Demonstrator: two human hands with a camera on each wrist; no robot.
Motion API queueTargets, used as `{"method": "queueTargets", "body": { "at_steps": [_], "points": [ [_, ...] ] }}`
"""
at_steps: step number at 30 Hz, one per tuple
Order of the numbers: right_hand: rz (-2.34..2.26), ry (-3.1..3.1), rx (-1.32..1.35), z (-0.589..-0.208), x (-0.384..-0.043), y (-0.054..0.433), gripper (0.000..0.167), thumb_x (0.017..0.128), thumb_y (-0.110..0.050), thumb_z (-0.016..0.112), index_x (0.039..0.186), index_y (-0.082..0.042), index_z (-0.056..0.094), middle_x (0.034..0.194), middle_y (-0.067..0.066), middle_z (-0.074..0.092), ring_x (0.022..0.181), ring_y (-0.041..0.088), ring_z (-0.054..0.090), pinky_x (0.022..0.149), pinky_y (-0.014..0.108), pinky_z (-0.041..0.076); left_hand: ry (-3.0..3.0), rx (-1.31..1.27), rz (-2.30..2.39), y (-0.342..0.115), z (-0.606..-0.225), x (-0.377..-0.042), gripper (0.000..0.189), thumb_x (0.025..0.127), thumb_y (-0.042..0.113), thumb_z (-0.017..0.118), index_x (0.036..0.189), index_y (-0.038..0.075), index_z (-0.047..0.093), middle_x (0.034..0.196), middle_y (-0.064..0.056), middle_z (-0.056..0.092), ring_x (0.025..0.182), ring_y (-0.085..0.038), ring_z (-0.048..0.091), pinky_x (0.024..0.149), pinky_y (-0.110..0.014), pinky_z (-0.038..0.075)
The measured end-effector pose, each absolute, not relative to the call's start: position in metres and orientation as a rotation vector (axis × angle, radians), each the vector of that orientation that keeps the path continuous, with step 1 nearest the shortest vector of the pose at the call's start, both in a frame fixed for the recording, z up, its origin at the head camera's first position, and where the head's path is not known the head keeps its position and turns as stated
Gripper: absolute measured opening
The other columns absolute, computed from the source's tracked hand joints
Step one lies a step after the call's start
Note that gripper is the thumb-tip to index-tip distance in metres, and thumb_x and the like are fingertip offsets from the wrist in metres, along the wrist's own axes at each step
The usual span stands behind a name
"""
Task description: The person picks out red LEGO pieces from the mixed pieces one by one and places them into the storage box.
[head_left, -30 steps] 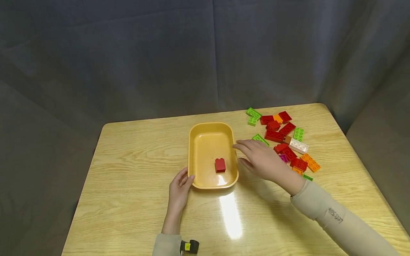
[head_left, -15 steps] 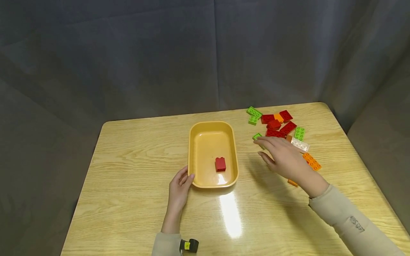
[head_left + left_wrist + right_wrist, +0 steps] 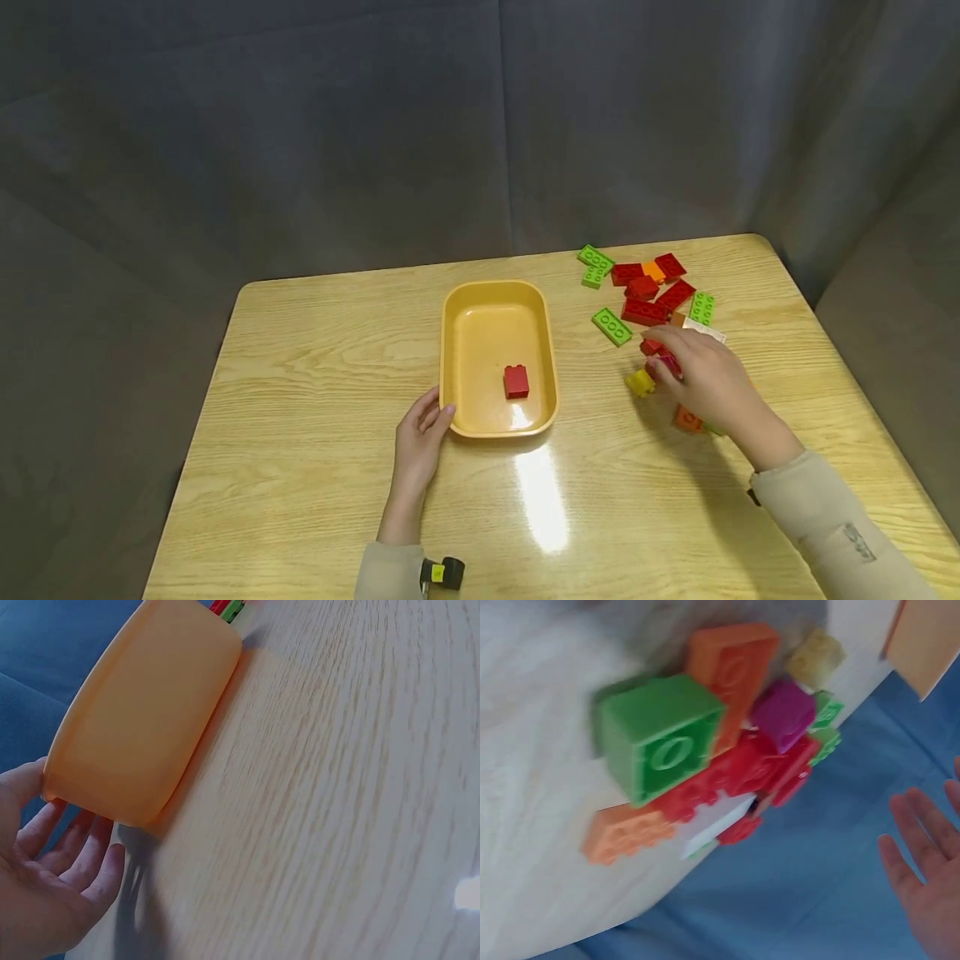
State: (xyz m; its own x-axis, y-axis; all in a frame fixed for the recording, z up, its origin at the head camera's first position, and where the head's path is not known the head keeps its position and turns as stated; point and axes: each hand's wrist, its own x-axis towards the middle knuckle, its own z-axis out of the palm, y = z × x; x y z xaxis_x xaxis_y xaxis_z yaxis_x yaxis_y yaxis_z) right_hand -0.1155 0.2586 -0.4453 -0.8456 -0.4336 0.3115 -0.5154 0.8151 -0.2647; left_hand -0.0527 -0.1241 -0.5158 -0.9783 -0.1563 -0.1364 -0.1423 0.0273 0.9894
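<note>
Yellow tray is lying well in from the surface's side edges, left grip clamping its near-left rim; right grip, fingers apparently apart, is hovering over bricks; sleeve lettering is looking blurred.

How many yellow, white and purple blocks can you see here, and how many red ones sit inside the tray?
Yellow block: 1
White block: 1
Purple block: 1
Red block in the tray: 1
Total visible: 4; more may lie hidden.
</note>
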Motion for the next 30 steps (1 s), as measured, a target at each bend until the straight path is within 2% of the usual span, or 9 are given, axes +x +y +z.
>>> {"method": "queueTargets", "body": {
  "at_steps": [6,16,25,30],
  "points": [
    [0.502,-2.83,0.618,-0.451,-0.112,0.274,0.046,0.085,-0.007,0.077,0.127,-0.004,0.06,0.121,0.02,0.064,0.112,0.041,0.059,0.096,0.059,0.045,-2.251,0.341,-2.15,-0.124,-0.516,-0.053,0.048,0.099,0.014,0.063,0.14,-0.004,0.05,0.132,-0.025,0.057,0.119,-0.034,0.059,0.091,-0.023,0.051],
    [0.459,-2.866,0.567,-0.472,-0.111,0.296,0.051,0.082,-0.007,0.079,0.128,0.003,0.058,0.119,0.026,0.063,0.108,0.045,0.06,0.092,0.062,0.046,-2.217,0.311,-2.17,-0.123,-0.516,-0.051,0.049,0.099,0.013,0.063,0.141,-0.006,0.048,0.132,-0.027,0.057,0.119,-0.035,0.059,0.091,-0.021,0.051],
    [0.486,-2.926,0.48,-0.488,-0.113,0.313,0.056,0.087,-0.007,0.075,0.137,0.001,0.053,0.123,0.025,0.063,0.11,0.045,0.059,0.094,0.061,0.045,-2.216,0.342,-2.157,-0.122,-0.517,-0.051,0.049,0.099,0.014,0.063,0.141,-0.006,0.048,0.133,-0.026,0.057,0.12,-0.035,0.058,0.091,-0.022,0.051],
    [0.493,-2.967,0.443,-0.493,-0.11,0.318,0.054,0.087,-0.008,0.074,0.136,0.002,0.053,0.122,0.027,0.062,0.11,0.047,0.058,0.093,0.063,0.045,-2.231,0.347,-2.141,-0.122,-0.518,-0.051,0.047,0.099,0.014,0.063,0.14,-0.004,0.05,0.133,-0.025,0.057,0.119,-0.034,0.059,0.091,-0.022,0.051]
  ]
}}
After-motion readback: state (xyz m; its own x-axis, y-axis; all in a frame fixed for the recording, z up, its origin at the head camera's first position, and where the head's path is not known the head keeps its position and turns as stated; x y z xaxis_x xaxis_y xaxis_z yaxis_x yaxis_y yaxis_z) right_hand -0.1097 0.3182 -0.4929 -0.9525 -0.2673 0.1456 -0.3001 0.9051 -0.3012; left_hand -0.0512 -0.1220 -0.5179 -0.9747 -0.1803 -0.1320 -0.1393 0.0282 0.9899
